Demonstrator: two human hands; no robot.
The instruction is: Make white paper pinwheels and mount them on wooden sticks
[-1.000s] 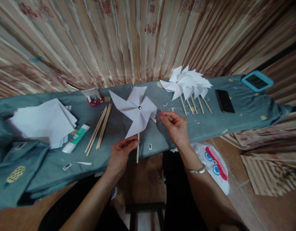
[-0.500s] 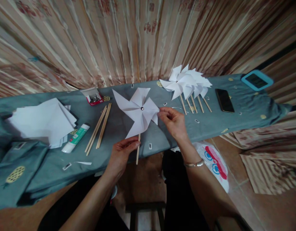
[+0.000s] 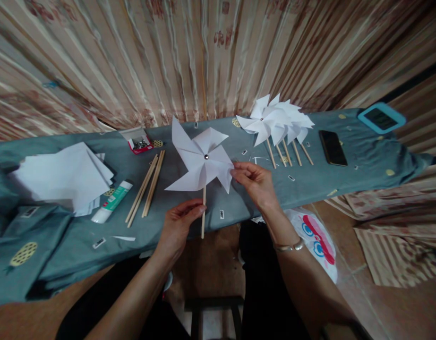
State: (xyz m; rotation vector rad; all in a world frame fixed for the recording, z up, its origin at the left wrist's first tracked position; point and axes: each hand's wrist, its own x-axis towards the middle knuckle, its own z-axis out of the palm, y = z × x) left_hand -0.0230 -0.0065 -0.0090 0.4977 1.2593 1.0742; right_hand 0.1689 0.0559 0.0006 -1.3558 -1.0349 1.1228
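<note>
A white paper pinwheel (image 3: 200, 163) stands tilted over the table's middle, with a silver pin at its centre and a wooden stick below. My left hand (image 3: 180, 222) pinches that stick between thumb and fingers, under the paper blades. At the right edge of the pinwheel, my right hand (image 3: 255, 182) has thumb and fingertips closed on a blade. To the left lie several loose wooden sticks (image 3: 152, 186) and a green and white glue stick (image 3: 112, 202). Behind them sits an open red and white box (image 3: 140, 144) of small metal pins.
Several more paper pinwheels (image 3: 263, 122) lie overlapping at the back right. Beyond them are a black phone (image 3: 333, 148) and a blue-framed device (image 3: 381, 118). A stack of white paper sheets (image 3: 62, 174) rests on the left of the cloth-covered table (image 3: 274, 198). Curtains (image 3: 189, 61) hang behind.
The pinwheel's blades have turned a little clockwise about the pin. My left hand stays on the stick, and my right hand stays at the blade edge. The view has shifted very slightly.
</note>
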